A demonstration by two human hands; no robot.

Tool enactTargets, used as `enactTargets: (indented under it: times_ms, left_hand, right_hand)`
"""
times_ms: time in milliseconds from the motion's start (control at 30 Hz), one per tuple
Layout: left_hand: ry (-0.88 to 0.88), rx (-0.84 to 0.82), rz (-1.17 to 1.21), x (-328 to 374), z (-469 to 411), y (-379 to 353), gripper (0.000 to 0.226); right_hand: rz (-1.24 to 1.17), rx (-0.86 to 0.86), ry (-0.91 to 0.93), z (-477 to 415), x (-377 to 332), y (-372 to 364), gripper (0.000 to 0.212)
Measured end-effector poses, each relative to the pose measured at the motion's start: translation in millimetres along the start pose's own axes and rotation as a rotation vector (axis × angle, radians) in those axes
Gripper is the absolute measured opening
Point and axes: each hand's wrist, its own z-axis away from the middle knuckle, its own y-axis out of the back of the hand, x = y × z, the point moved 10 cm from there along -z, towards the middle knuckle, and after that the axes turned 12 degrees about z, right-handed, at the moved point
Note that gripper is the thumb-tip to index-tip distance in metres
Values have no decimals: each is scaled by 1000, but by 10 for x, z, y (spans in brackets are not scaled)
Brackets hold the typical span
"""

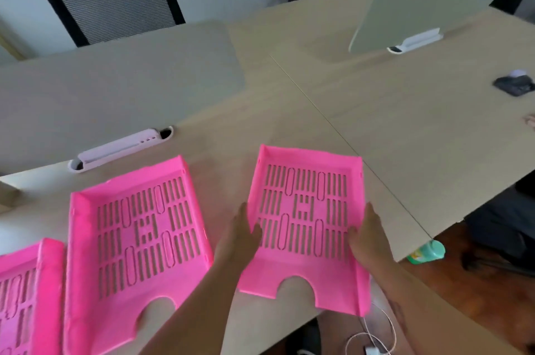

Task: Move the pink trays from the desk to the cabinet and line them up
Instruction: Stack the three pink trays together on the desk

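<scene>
Three pink slotted trays are on the light wooden desk (289,100). The right tray (304,227) is gripped at both side walls: my left hand (241,234) holds its left wall and my right hand (366,234) holds its right wall, thumbs inside. Its near edge reaches out past the desk's front edge. A second pink tray (136,253) lies flat to the left of my left arm. The third pink tray (26,296) is cut off at the bottom left corner. The cabinet is not in view.
A grey divider panel (110,100) in a white clip stands behind the trays; another divider (434,1) stands at the back right. A black mesh chair (113,1) is beyond the desk. A dark mouse (514,84), a green bottle (428,252) and white cables (373,337) are to the right and below.
</scene>
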Motion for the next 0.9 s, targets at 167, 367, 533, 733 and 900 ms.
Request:
enactTargets:
  times_ms: [167,367,533,733,900]
  left_hand:
    - [-1,92,-32,171,-16,24,25]
    - [-60,201,-18,543,-3,404,22]
    - [-7,386,-51,338,235,1231,24]
    - [95,607,-55,-449,897,2342,27]
    - [195,633,-37,-1094,1211,2860,23]
  right_hand:
    - [-47,-3,22,-130,68,172,32]
    - [-7,73,168,-351,-369,642,23]
    - [-60,36,323,-143,-1227,508,5]
    - [-116,-123,486,427,-2363,-279,25]
    - [-90,-214,531,885,-2907,-919,44]
